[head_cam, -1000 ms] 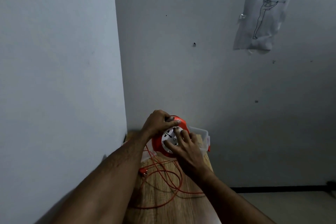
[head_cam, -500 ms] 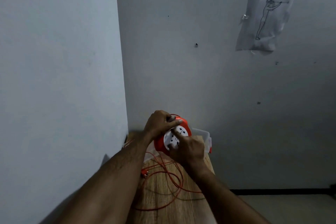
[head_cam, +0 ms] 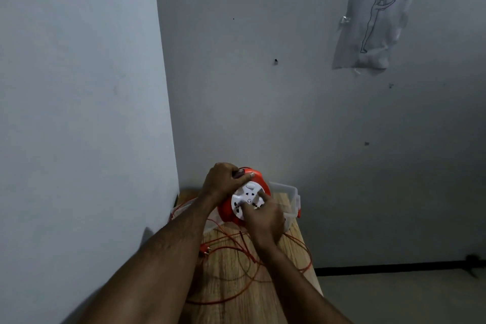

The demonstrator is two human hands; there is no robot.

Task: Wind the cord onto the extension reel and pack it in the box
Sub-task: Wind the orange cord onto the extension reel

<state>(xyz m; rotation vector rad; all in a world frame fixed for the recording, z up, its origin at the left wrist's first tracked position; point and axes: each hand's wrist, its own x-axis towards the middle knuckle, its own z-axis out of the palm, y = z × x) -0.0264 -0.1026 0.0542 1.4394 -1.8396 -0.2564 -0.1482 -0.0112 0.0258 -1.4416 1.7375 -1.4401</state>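
Walls [head_cam: 79,87] of pale grey met in a corner above a narrow wooden table [head_cam: 236,305]. Near the table's left edge lay the orange plug [head_cam: 203,249], with loose loops of orange cord [head_cam: 231,265] spread over the wood. The left hand [head_cam: 223,181] was curled closed over the top of the extension reel [head_cam: 226,212], thumb laid along its orange rim, holding it tilted above the table. On the reel's white socket face [head_cam: 248,198] pressed the fingers of the right hand [head_cam: 264,218], bent and blurred; whether they gripped anything I could not tell. Behind the reel, against the wall, stood the clear plastic box [head_cam: 288,191], open. Far right, a line drawing on paper [head_cam: 373,18] was taped to the wall.
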